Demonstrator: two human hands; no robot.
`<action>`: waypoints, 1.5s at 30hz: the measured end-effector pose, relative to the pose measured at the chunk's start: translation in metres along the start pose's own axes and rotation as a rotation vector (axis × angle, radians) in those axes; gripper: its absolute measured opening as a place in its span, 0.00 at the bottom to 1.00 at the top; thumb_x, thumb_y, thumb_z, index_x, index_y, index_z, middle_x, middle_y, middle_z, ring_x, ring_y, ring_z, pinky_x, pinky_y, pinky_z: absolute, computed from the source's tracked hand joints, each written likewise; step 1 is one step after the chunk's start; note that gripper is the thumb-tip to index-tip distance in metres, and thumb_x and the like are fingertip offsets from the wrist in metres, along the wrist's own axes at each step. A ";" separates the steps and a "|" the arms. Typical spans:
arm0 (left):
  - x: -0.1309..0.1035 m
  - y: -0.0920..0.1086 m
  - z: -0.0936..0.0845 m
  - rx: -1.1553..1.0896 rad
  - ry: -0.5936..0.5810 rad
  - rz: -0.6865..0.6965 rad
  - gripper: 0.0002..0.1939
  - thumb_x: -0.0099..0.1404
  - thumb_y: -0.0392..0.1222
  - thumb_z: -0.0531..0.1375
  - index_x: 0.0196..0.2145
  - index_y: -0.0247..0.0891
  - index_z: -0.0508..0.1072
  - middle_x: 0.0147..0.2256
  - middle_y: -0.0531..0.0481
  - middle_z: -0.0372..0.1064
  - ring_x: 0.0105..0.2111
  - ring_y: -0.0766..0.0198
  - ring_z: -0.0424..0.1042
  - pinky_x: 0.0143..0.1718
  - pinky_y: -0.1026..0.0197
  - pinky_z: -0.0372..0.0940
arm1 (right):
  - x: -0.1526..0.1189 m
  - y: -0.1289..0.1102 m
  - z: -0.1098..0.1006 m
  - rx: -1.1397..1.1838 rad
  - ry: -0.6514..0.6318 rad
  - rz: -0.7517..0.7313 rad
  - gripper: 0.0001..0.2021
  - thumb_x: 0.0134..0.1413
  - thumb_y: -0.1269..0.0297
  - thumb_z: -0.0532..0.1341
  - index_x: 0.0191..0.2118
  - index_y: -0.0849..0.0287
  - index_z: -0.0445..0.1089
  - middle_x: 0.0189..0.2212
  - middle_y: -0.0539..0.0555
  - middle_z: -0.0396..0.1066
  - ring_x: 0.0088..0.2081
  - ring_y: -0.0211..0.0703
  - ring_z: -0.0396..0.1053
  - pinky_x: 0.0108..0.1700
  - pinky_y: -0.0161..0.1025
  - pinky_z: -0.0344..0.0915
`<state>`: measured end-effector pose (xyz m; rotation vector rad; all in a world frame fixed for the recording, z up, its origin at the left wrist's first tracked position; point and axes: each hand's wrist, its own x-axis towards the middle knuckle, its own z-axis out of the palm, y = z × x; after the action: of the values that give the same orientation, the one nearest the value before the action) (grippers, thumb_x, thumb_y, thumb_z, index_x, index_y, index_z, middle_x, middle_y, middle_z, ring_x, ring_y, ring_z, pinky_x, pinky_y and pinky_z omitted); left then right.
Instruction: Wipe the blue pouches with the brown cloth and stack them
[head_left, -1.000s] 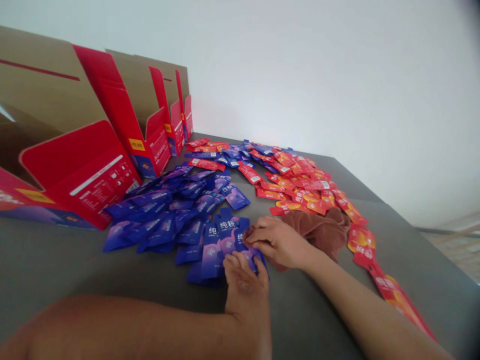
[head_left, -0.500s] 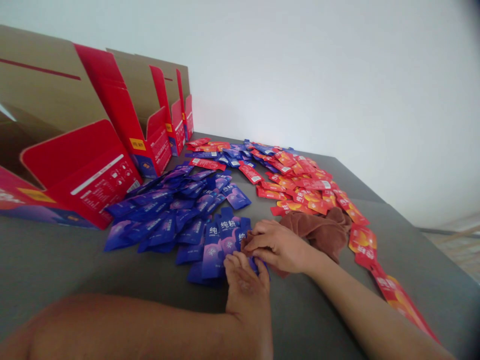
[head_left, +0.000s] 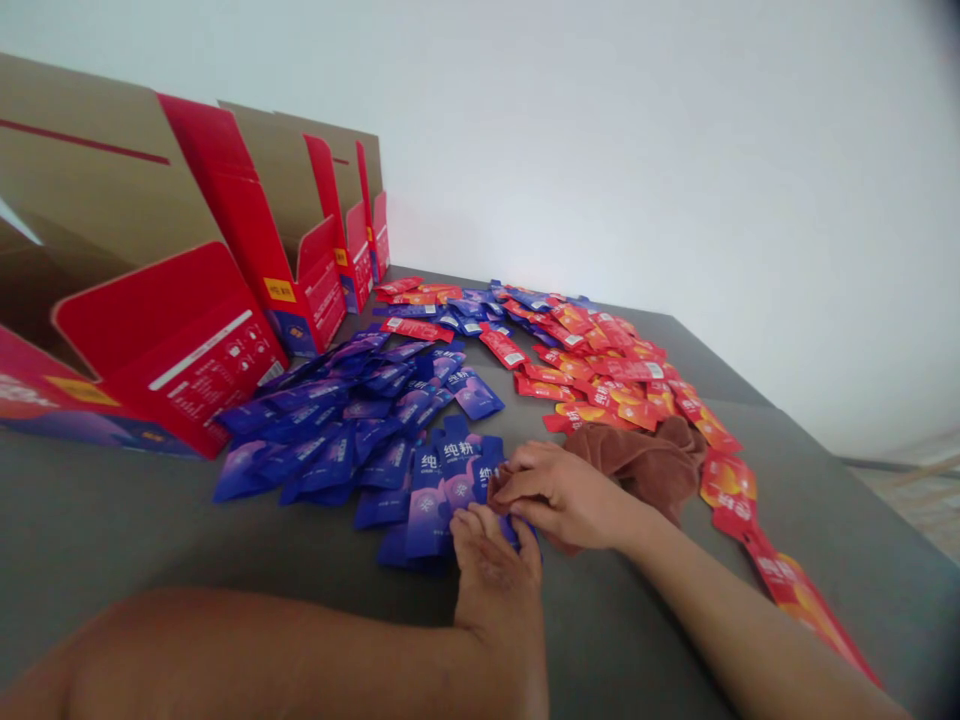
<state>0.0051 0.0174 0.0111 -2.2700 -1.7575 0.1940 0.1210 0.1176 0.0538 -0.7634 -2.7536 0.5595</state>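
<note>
Several blue-purple pouches [head_left: 431, 515] lie fanned and overlapping at the centre front. My left hand [head_left: 495, 565] rests on the right side of these pouches, its fingers bent over a pouch and the thumb apart. Pinched in the fingers of my right hand [head_left: 566, 495] is a corner of a brown cloth [head_left: 645, 462], pressed against the rightmost blue pouch. The rest of the cloth trails behind that hand to the right, crumpled on the grey table. The pouch under both hands is mostly hidden.
Open red cardboard boxes [head_left: 199, 380] stand in a row on the left. A heap of blue pouches [head_left: 322, 420] lies beside them. Red-orange pouches [head_left: 622, 400] curve along the right, mixed with blue ones at the back of the grey table [head_left: 262, 560]. A white wall rises behind.
The whole view has shifted very slightly, with things appearing a little further right. Both hands keep nearly the same pose on the pouch.
</note>
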 end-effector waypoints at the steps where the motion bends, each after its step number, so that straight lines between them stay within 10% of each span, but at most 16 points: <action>1: 0.000 0.000 0.000 -0.012 -0.005 -0.002 0.23 0.59 0.26 0.48 0.49 0.39 0.69 0.48 0.35 0.69 0.48 0.51 0.68 0.50 0.42 0.60 | 0.000 -0.001 0.000 0.022 -0.010 -0.019 0.07 0.55 0.70 0.58 0.39 0.57 0.72 0.37 0.53 0.68 0.41 0.41 0.63 0.45 0.40 0.56; 45: 0.005 -0.004 -0.010 0.058 -0.067 0.020 0.26 0.58 0.26 0.49 0.52 0.42 0.66 0.49 0.33 0.68 0.49 0.48 0.67 0.49 0.45 0.62 | 0.000 0.017 0.004 -0.099 0.065 0.125 0.09 0.58 0.67 0.56 0.40 0.55 0.73 0.34 0.54 0.67 0.39 0.42 0.62 0.43 0.40 0.56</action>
<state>0.0052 0.0219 0.0225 -2.2649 -1.7388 0.3243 0.1272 0.1297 0.0430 -0.9644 -2.7045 0.4157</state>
